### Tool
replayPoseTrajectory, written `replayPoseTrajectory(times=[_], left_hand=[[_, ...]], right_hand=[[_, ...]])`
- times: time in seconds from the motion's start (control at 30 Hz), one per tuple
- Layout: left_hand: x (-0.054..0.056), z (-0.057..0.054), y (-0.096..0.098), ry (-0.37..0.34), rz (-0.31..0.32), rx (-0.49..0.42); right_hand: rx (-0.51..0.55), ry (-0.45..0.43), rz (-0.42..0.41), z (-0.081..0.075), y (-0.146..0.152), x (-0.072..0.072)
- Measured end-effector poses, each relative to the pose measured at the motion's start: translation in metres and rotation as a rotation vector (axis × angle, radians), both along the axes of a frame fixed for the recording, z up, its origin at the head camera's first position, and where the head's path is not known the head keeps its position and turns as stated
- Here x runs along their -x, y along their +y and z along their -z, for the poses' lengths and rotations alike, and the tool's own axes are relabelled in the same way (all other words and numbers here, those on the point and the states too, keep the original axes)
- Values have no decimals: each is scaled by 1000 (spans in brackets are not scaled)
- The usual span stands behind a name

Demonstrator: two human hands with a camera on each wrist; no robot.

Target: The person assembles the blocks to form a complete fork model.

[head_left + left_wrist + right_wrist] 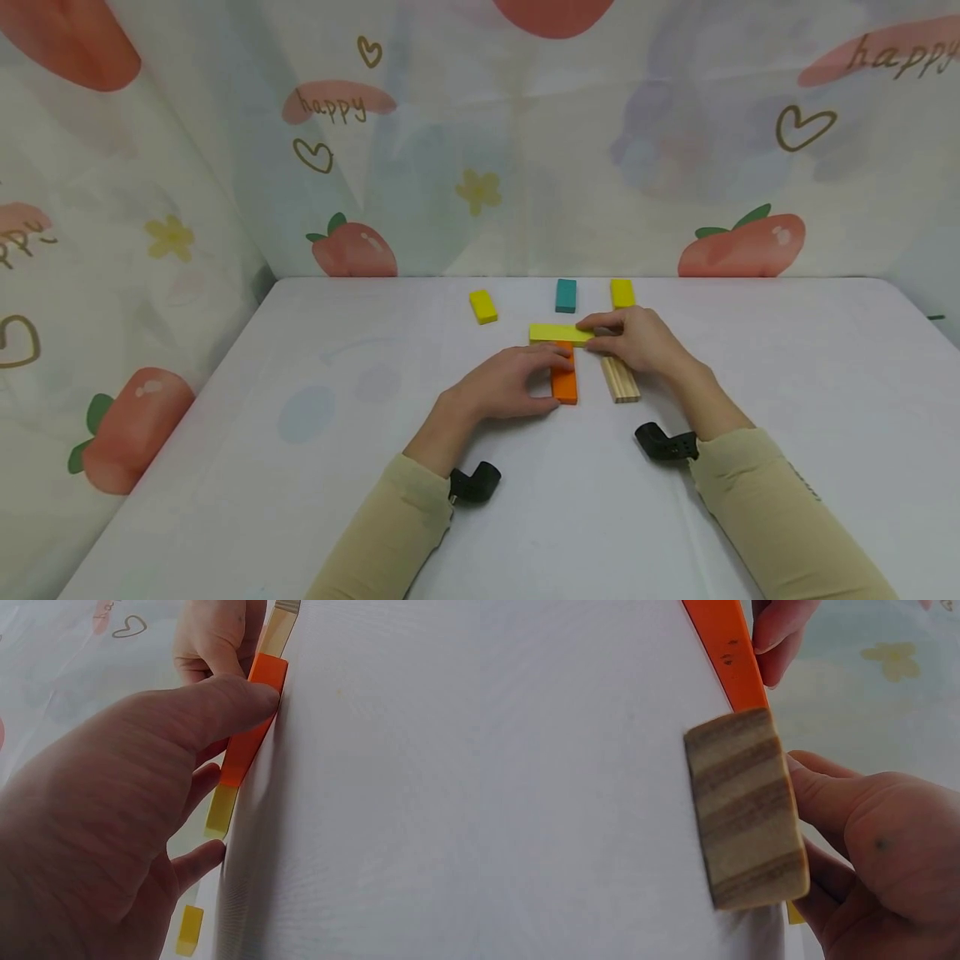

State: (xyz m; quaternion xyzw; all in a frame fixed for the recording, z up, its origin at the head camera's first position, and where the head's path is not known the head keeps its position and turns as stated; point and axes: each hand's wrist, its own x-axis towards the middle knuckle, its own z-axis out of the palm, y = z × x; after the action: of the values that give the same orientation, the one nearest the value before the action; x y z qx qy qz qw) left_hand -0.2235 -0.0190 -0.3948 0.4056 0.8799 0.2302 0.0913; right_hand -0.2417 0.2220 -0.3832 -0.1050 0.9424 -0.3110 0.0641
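Observation:
An orange wooden block (565,385) lies lengthwise toward the person, its far end against a yellow-green block (551,334) lying crosswise. My left hand (504,383) holds the orange block, with the thumb (251,701) on its near part and fingers toward its far end. At the right end of the yellow-green block, my right hand (637,337) pinches with thumb and fingers. A striped bare-wood block (621,381) lies just below that hand; its end face looms large in the right wrist view, partly hiding the right fingers.
Behind the hands lie a small yellow block (483,307), a teal block (566,296) and another yellow block (622,292), partly behind the right hand. A white cloth covers the table (300,517). Printed curtains (525,150) stand at the back and left.

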Motion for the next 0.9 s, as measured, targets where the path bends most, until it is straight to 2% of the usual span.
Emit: replayPoseTrajectory(times=[0.9], left_hand=[[-2,-1,-2,1,23,2]], right_hand=[[38,-48,-24,-5,3,-2]])
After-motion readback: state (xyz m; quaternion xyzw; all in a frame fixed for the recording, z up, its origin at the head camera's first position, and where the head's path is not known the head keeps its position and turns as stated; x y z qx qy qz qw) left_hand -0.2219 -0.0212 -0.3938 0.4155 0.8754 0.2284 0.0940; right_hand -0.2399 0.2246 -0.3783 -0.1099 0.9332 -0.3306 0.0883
